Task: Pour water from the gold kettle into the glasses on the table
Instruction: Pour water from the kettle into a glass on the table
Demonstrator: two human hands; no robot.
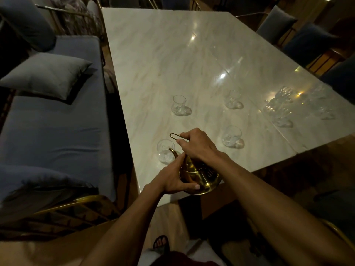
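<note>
A gold kettle (199, 179) is tilted to the left above the near edge of the marble table (172, 54). Its spout reaches over the rim of the nearest glass (165, 153), which holds some water. My right hand (197, 145) grips the kettle's thin wire handle from above. My left hand (172, 179) cups the kettle's body from the left and below. Three more glasses stand apart on the table: one far left (179, 104), one far middle (233, 99), one near right (231, 135).
A cluster of several clear glasses (282, 106) stands at the table's right side. A blue bench (57, 135) with grey cushions runs along the left. Blue chairs (276, 22) stand at the far right. My sandalled foot (161, 242) is on the floor below.
</note>
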